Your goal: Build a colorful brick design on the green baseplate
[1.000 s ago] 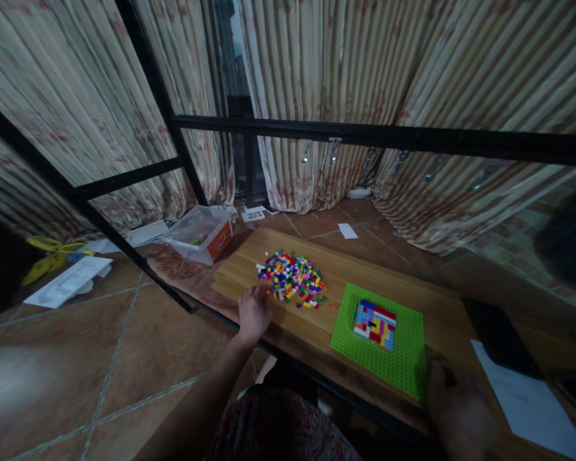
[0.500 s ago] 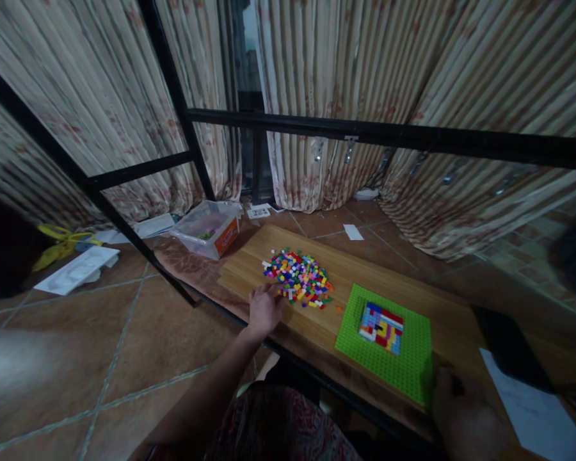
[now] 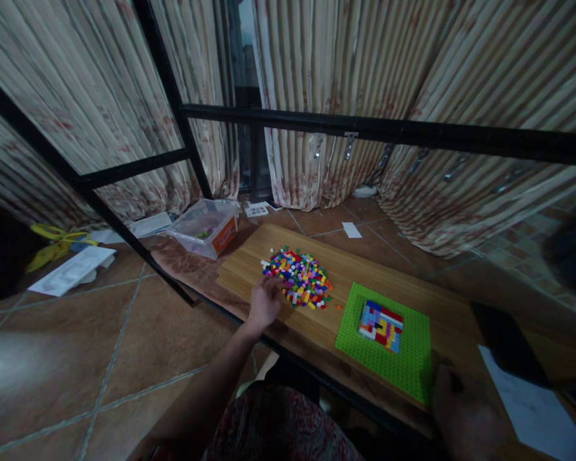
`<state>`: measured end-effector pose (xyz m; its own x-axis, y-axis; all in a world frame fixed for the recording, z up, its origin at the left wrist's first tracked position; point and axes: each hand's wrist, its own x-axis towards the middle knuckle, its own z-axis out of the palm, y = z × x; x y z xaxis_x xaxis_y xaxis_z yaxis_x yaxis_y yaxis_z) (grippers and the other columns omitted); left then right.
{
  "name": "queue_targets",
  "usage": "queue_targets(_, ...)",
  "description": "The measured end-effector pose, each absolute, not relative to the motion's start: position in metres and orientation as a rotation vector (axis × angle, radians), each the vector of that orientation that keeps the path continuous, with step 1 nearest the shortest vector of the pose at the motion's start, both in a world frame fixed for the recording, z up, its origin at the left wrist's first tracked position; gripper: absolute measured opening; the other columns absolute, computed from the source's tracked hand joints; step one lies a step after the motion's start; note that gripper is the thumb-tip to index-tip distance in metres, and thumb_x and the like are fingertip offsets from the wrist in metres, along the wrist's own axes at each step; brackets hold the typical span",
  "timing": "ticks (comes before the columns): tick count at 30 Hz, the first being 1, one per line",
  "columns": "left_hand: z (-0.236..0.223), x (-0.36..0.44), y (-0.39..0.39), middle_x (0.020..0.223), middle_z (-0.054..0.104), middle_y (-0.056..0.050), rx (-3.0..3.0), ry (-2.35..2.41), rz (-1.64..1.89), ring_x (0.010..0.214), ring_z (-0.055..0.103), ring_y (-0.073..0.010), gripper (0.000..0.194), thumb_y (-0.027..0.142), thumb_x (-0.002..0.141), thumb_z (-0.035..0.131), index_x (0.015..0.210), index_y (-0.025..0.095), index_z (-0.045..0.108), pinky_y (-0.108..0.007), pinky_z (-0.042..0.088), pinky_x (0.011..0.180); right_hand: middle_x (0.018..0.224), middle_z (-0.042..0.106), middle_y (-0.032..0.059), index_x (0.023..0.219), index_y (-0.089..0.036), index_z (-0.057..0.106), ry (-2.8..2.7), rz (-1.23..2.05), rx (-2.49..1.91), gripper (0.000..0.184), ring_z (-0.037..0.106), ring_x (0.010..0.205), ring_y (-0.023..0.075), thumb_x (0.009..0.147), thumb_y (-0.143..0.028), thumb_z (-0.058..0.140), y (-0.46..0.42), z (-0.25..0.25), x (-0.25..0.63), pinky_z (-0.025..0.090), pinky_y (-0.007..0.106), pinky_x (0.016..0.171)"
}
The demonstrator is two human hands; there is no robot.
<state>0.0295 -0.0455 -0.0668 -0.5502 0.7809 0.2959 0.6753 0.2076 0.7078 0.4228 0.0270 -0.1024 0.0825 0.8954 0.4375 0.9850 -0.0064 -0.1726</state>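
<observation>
A heap of small, many-coloured building bricks (image 3: 301,275) lies on the wooden board. My left hand (image 3: 265,301) is at the near left side of the heap, fingers bent and drawn together at the bricks. Whatever is between those fingertips is too small to make out. To the right of the heap sits a green studded baseplate (image 3: 415,346), carrying a compact multicoloured brick patch (image 3: 382,326). Against the plate's right edge rests my right hand (image 3: 463,406), dim and blurred, with its fingers curled. Its inner side is hidden.
A clear plastic tub (image 3: 204,227) with an orange label stands left of the wooden board (image 3: 249,246). At the right lie a dark flat object (image 3: 506,346) and a white sheet (image 3: 537,410). Black metal bars (image 3: 288,118) cross in front of the curtains.
My left hand has moved slightly up and its fingers have drawn in at the heap's edge. The right hand and the baseplate have stayed put.
</observation>
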Motion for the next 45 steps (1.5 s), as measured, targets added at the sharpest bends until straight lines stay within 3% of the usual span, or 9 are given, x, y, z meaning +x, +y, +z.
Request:
queue_targets(5, -0.065, 0.012, -0.030, 0.103, 0.062, -0.009, 1.368, 2.375, 1.320, 0.092, 0.059, -0.0192, 0.032, 0.008, 0.078, 0.049, 0.104, 0.018, 0.066, -0.033, 0.047, 0.086, 0.082, 0.066, 0.0151, 0.091, -0.012, 0.069, -1.865, -0.233, -2.000, 0.045, 0.058, 0.064, 0.0236, 0.088, -0.043, 0.037, 0.028, -0.101, 0.423, 0.032, 0.030, 0.052)
queue_targets(13, -0.059, 0.005, -0.015, 0.098, 0.063, -0.005, 1.349, 2.090, 1.418, 0.097, 0.057, -0.0205, 0.014, 0.010, 0.069, 0.061, 0.076, 0.020, 0.068, -0.037, 0.041, 0.097, 0.086, 0.066, 0.0152, 0.096, -0.013, 0.069, -1.854, -0.204, -2.042, 0.045, 0.059, 0.067, 0.0251, 0.088, -0.044, 0.037, 0.029, -0.106, 0.426, 0.034, 0.031, 0.052)
queue_targets(18, -0.051, 0.014, -0.020, 0.090, 0.065, -0.006, 1.184, 1.927, 1.541, 0.086, 0.063, -0.0170, 0.012, 0.025, 0.081, 0.054, 0.085, 0.016, 0.063, -0.034, 0.050, 0.085, 0.089, 0.067, 0.0142, 0.097, -0.014, 0.068, -1.843, -0.192, -2.030, 0.043, 0.060, 0.068, 0.0243, 0.088, -0.043, 0.037, 0.028, -0.106, 0.423, 0.034, 0.030, 0.053)
queue_targets(22, -0.028, 0.036, -0.036, 0.097, 0.068, -0.008, 0.762, 1.288, 1.640, 0.084, 0.067, -0.0173, 0.022, 0.035, 0.082, 0.059, 0.094, 0.016, 0.060, -0.036, 0.052, 0.084, 0.088, 0.068, 0.0141, 0.095, -0.013, 0.069, -1.767, -0.141, -1.995, 0.042, 0.061, 0.069, 0.0250, 0.086, -0.044, 0.041, 0.029, -0.105, 0.423, 0.037, 0.031, 0.056)
queue_targets(27, -0.004, 0.075, -0.055, 0.086, 0.068, -0.002, 0.345, 0.901, 1.593, 0.081, 0.066, -0.0124, 0.023, 0.025, 0.072, 0.073, 0.090, 0.018, 0.062, -0.026, 0.052, 0.078, 0.089, 0.069, 0.0169, 0.089, -0.010, 0.070, -1.598, 0.269, -1.931, 0.042, 0.063, 0.081, 0.0277, 0.082, -0.046, 0.048, 0.029, -0.076, 0.419, 0.045, 0.035, 0.068)
queue_targets(32, 0.007, 0.112, -0.061, 0.079, 0.065, -0.002, 0.395, 0.902, 1.484, 0.067, 0.062, -0.0080, 0.023, 0.029, 0.073, 0.073, 0.089, 0.015, 0.064, -0.019, 0.049, 0.062, 0.098, 0.069, 0.0108, 0.096, -0.018, 0.066, -1.369, 0.776, -1.464, 0.033, 0.062, 0.092, 0.0228, 0.082, -0.045, 0.055, -0.006, -0.013, 0.362, 0.047, 0.035, 0.082)
queue_targets(35, 0.016, 0.129, -0.064, 0.079, 0.064, 0.000, 0.484, 0.917, 1.435, 0.064, 0.060, -0.0073, 0.024, 0.030, 0.071, 0.075, 0.088, 0.016, 0.065, -0.020, 0.048, 0.060, 0.102, 0.067, 0.0050, 0.102, -0.023, 0.067, -1.579, 1.040, -1.135, 0.027, 0.061, 0.092, 0.0181, 0.082, -0.041, 0.059, -0.035, 0.019, 0.320, 0.048, 0.034, 0.083)
queue_targets(40, 0.030, 0.145, -0.070, 0.076, 0.064, 0.001, 0.658, 0.925, 1.389, 0.064, 0.058, -0.0070, 0.022, 0.027, 0.065, 0.079, 0.083, 0.017, 0.069, -0.019, 0.047, 0.062, 0.090, 0.064, 0.0017, 0.108, -0.026, 0.066, -1.638, 1.091, -0.952, 0.028, 0.058, 0.083, 0.0138, 0.082, -0.034, 0.063, -0.058, 0.043, 0.295, 0.049, 0.029, 0.075)
queue_targets(45, 0.038, 0.154, -0.077, 0.071, 0.065, 0.001, 0.699, 0.958, 1.395, 0.061, 0.056, -0.0079, 0.019, 0.028, 0.065, 0.078, 0.078, 0.018, 0.071, -0.021, 0.047, 0.061, 0.084, 0.064, 0.0018, 0.092, -0.023, 0.069, -1.565, 1.122, -0.967, 0.016, 0.058, 0.080, 0.0143, 0.083, -0.034, 0.061, -0.059, 0.038, 0.296, 0.048, 0.028, 0.073)
